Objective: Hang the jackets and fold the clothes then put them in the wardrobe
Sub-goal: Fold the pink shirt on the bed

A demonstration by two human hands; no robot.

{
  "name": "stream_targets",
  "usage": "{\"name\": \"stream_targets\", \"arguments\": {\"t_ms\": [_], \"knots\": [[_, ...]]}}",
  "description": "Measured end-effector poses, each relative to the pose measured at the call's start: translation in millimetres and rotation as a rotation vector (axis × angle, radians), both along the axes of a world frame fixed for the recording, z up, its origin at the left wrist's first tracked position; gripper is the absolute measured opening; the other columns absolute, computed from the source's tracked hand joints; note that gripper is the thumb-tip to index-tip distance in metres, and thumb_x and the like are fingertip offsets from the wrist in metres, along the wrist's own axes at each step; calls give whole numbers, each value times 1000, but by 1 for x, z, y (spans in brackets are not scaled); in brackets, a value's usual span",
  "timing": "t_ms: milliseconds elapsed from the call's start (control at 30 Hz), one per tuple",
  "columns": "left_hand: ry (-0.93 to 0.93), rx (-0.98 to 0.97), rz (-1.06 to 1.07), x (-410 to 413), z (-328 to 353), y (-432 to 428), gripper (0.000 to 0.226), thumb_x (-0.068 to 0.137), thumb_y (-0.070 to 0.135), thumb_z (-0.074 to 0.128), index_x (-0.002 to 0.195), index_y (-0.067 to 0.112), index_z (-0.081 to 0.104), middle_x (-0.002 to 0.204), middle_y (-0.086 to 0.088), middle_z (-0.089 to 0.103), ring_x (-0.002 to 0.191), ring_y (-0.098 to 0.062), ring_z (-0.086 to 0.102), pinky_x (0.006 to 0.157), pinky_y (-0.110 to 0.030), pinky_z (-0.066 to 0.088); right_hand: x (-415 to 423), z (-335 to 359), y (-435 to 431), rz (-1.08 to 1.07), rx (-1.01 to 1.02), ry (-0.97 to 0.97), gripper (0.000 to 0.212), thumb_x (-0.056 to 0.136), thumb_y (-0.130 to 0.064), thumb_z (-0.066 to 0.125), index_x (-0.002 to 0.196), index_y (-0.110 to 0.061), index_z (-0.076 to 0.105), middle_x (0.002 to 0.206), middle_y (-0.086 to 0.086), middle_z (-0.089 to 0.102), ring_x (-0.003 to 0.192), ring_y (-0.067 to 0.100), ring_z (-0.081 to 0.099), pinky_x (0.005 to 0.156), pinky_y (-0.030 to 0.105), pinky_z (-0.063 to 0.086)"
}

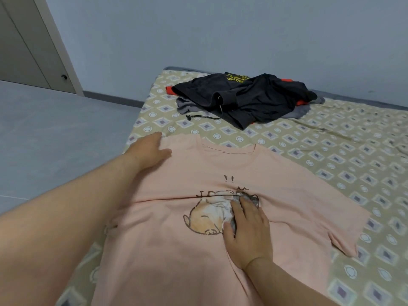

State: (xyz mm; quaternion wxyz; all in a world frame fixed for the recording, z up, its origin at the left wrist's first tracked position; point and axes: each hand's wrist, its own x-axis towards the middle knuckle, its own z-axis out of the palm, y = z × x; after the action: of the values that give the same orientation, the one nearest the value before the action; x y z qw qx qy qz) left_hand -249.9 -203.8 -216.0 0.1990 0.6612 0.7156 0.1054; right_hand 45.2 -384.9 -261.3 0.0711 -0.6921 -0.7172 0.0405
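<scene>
Pink T-shirt (198, 261): lies front side up on the near part of the bed, collar toward the far side, hem running out of view at the near edge. A cartoon animal print (205, 217) sits on the chest. A crease runs across the chest, left to right, through the top of the print. The sleeve on the right is spread out flat on the patterned bedsheet (331, 140). The sleeve on the left is hidden behind my forearm; I cannot tell how it lies.

My left hand (148, 151): palm down on the shirt's far-left shoulder, just left of the collar, fingers straight and together. It grips nothing.

My right hand (248, 233): laid flat on the chest, covering the right part of the print, fingers straight with the tips at the crease. It presses on the cloth and grasps nothing.

Other clothing: a heap of dark clothes (254, 98) with orange trim and a yellow marking lies at the far side of the bed, well apart from the shirt. A grey garment (184, 107) shows beneath it at the left edge. A black drawstring (203, 117) trails out onto the sheet on the near side of the heap.

Surroundings: grey floor (55, 129) to the left of the bed; pale blue wall (220, 29) behind it; a grey door (26, 51) with a small dark knob (64, 76) at the far left.
</scene>
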Motion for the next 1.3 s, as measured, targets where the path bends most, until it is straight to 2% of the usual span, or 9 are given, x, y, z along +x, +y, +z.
{"name": "stream_targets", "arguments": {"t_ms": [100, 167, 267, 400, 467, 733, 1033, 1233, 1300], "knots": [[124, -37, 39, 16, -5, 17, 53, 86, 54, 63, 125, 19, 54, 125, -7, 60, 114, -32, 55, 88, -40, 43, 0, -2, 1, -2, 7, -18, 61, 85, -44, 39, 137, -18, 57, 147, 5, 51, 139, 21, 41, 119, 44, 28], [101, -23, 7, 27, -1, 27, 20, 91, 38, 59, 103, 22, 58, 116, -5, 63, 104, -31, 57, 81, -37, 42, -2, -2, 0, 10, 25, -17, 60, 84, -43, 42, 135, -17, 60, 145, 6, 54, 137, 22, 44, 118, 43, 25], [45, 265, 147, 38, 15, 49, 11, 90, 14, 51, 79, 17, 48, 93, -10, 63, 87, -34, 54, 74, -36, 33, 0, -5, 0, 30, 44, -12, 59, 85, -43, 43, 136, -17, 58, 146, 6, 52, 138, 21, 42, 117, 43, 22], [134, 368, 228, 41, 21, 49, 26, 97, 18, 51, 122, 12, 57, 130, -21, 53, 122, -40, 45, 103, -46, 30, 1, -7, 0, 35, 25, -31, 62, 86, -43, 40, 141, -17, 55, 154, 5, 43, 145, 19, 34, 118, 44, 21], [108, 349, 128, 61, 14, 22, 50, 99, 28, 48, 146, 15, 37, 156, -19, 28, 146, -36, 21, 120, -48, 8, 1, -6, 1, 31, 21, -40, 63, 87, -44, 38, 142, -17, 54, 156, 6, 41, 146, 19, 33, 118, 43, 19], [207, 120, -236, 82, -33, -174, 75, 89, 55, 23, 147, 11, 42, 157, -17, 32, 146, -35, 27, 120, -51, 18, 0, -7, -2, 28, 8, -26, 69, 88, -47, 29, 149, -20, 44, 161, 7, 33, 150, 19, 24, 123, 41, 9], [256, -108, -225, 47, -31, -277, 94, 78, 62, -10, 159, 16, 4, 166, -11, -3, 153, -25, -2, 122, -37, -7, 12, 24, -61, 114, -337, -104, 68, 103, -46, 19, 159, -18, -5, 167, 10, -9, 154, 24, -11, 123, 43, -7], [269, -235, -267, 12, -23, -357, 93, 83, 73, 20, 158, 25, -8, 165, -3, -15, 152, -19, -11, 122, -37, -6, 54, 49, -156, 168, -555, -22, 70, 104, -46, 35, 160, -15, 6, 167, 10, -6, 154, 25, -4, 122, 37, -1], [235, -282, -191, 1, -16, -385, 99, 82, 71, 43, 159, 23, 3, 167, -6, -4, 153, -23, 1, 122, -37, 8, 64, 66, -180, 42, -632, 219, 64, 102, -39, 46, 157, -12, 26, 166, 9, 13, 152, 25, 15, 120, 32, 14]]}}
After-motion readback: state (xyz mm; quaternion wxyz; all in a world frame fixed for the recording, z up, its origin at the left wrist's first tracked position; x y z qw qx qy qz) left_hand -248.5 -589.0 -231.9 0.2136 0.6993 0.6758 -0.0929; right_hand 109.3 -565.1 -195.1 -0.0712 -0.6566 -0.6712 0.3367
